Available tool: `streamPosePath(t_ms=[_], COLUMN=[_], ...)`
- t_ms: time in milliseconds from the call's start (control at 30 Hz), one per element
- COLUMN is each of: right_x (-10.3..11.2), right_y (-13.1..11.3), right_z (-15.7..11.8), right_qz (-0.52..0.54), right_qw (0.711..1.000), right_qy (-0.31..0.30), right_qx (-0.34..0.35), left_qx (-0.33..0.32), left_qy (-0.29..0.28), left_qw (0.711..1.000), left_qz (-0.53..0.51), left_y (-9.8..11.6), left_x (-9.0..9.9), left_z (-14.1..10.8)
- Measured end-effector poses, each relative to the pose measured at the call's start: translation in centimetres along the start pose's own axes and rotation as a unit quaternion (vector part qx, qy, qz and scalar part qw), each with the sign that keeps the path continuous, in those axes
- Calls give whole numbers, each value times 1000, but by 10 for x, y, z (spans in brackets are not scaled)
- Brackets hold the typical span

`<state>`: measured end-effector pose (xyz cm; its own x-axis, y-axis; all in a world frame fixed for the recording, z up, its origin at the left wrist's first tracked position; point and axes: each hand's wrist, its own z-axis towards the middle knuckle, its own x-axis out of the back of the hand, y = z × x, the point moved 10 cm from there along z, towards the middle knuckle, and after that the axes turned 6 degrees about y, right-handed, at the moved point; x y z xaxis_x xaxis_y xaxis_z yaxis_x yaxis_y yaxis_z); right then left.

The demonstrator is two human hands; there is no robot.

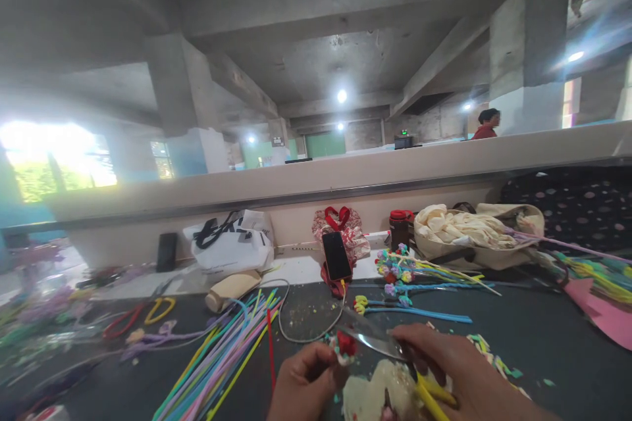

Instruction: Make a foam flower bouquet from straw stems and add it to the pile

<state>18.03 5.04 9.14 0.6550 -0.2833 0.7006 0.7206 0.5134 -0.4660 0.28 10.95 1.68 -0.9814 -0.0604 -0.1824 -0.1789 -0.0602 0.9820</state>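
Note:
Near the bottom centre, my left hand (312,378) pinches a small fuzzy red flower (346,343) with a pale edge. My right hand (467,371) grips a pair of scissors (379,343) by their yellow handles. The metal blades point left and reach close to the red flower; whether they touch it I cannot tell. Below and between both hands is a pale cream, shiny object (368,395) whose kind does not show. Left of my left hand, a bundle of coloured chenille stems (230,355) lies on the black table, with one red stem (271,348) apart.
Finished stem flowers (395,270) lie beyond my right hand. Farther back are a phone (337,256) on a cable, a white bag (234,240), a dark bottle (399,230) and a cloth bag (474,237). Fuzzy clippings (498,362) litter the table. A person (486,125) is beyond the partition.

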Motion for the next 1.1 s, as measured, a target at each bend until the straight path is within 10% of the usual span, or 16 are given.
streamPosePath(t_ms=[300,567,1100], right_x=[-11,-25,-32], right_y=[35,20,11], right_z=[1,1,-4], right_qz=[89,173,4], right_qw=[995,982,998], right_qy=[-13,-55,31], right_qx=[-50,-61,46], left_qx=[18,51,-5], left_qy=[-1,-8,19], left_qw=[1000,999,1000], left_qz=[12,-6,19], left_y=[3,2,13], left_x=[0,-1,0], left_z=[-1,-5,-4])
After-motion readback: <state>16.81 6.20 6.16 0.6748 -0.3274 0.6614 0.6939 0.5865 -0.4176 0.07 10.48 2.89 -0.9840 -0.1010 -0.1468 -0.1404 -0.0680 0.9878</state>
